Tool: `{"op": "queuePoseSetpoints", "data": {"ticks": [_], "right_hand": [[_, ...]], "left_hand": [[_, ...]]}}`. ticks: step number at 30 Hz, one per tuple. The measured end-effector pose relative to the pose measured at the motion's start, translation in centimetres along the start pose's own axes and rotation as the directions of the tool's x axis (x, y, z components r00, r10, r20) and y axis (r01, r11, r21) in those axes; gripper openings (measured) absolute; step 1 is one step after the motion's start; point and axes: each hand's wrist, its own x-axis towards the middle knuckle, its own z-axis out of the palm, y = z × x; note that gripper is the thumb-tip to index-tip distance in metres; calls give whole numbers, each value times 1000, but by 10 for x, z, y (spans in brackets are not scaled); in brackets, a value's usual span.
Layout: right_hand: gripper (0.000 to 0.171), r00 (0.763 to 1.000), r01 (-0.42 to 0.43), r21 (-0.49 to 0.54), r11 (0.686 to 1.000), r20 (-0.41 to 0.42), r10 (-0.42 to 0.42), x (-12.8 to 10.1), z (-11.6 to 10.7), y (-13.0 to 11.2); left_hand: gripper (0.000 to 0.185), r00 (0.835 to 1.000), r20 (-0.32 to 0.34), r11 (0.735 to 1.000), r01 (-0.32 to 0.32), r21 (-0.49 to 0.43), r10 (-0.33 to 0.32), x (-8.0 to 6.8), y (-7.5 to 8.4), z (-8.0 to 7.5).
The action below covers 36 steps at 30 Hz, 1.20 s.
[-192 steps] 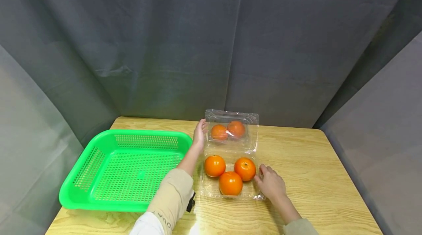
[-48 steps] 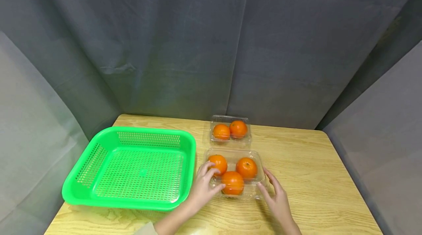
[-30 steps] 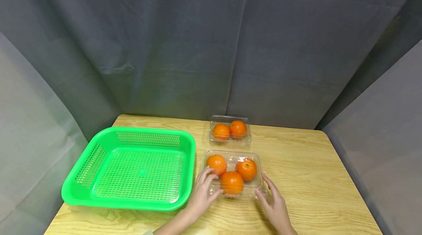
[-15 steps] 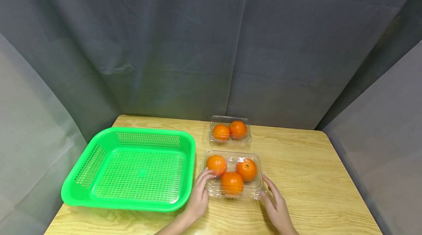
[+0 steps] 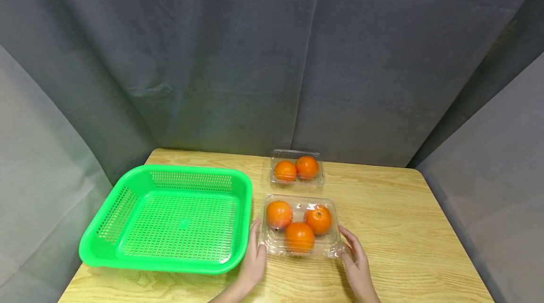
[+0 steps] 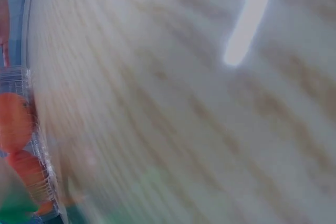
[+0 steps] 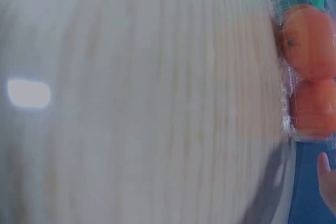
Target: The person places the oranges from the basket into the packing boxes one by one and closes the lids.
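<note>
Three oranges (image 5: 299,237) sit in a clear plastic clamshell box (image 5: 299,202), its lid folded down over them. My left hand (image 5: 254,263) is at the box's left side, fingers extended along the wall and thumb by the front left corner. At the right side is my right hand (image 5: 357,265), its fingers slightly bent near the wall and its thumb by the front right corner. The right wrist view shows that thumb (image 7: 324,167) straight and a little apart from the box. Two of the oranges (image 7: 310,43) also appear there through the plastic.
A green perforated plastic basket (image 5: 170,265) stands on the wooden table (image 5: 395,227) left of the box. Behind the box, near the back edge, is a smaller clear box (image 5: 296,153) with two oranges (image 5: 307,167). Grey curtains (image 5: 212,67) hang around the table.
The lid, folded back 6.4 s ago, now covers the three oranges. My left hand has slid from the lid's front left to the box's left side. The right hand has barely moved lately.
</note>
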Motion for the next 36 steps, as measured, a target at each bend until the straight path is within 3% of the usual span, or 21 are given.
{"op": "queuePoseSetpoints", "data": {"ticks": [3, 8, 11, 15, 20, 25, 29, 36], "right_hand": [[50, 996, -77, 31, 997, -37, 78, -1, 1, -2], [41, 971, -224, 19, 974, -79, 225, -2, 2, -5], [34, 946, -321, -27, 947, -67, 318, -1, 1, -5], [23, 901, -433, -68, 899, -38, 432, 1, -2, -4], [22, 829, -555, -19, 832, 66, 555, 4, -7, -3], [29, 792, -589, 59, 806, 241, 561, 7, -11, -3], [28, 780, -598, 107, 794, 309, 545, 8, -15, -3], [27, 768, -607, 148, 781, 361, 529, 9, -21, -4]], "left_hand": [[51, 998, -7, 996, 70, -64, -70, -2, -2, 1], [30, 996, -63, 994, 61, -90, -67, -4, -6, 3], [14, 992, -80, 992, 90, -89, -97, -4, -6, 3], [5, 976, -18, 971, 214, -105, -217, -3, -5, -1], [14, 956, 81, 938, 293, -184, -282, -1, -5, -4], [15, 935, 129, 895, 353, -273, -330, 2, -6, -4], [13, 928, 150, 874, 373, -313, -342, 3, -3, -5], [13, 934, 153, 880, 356, -315, -323, 1, 27, -12]]}}
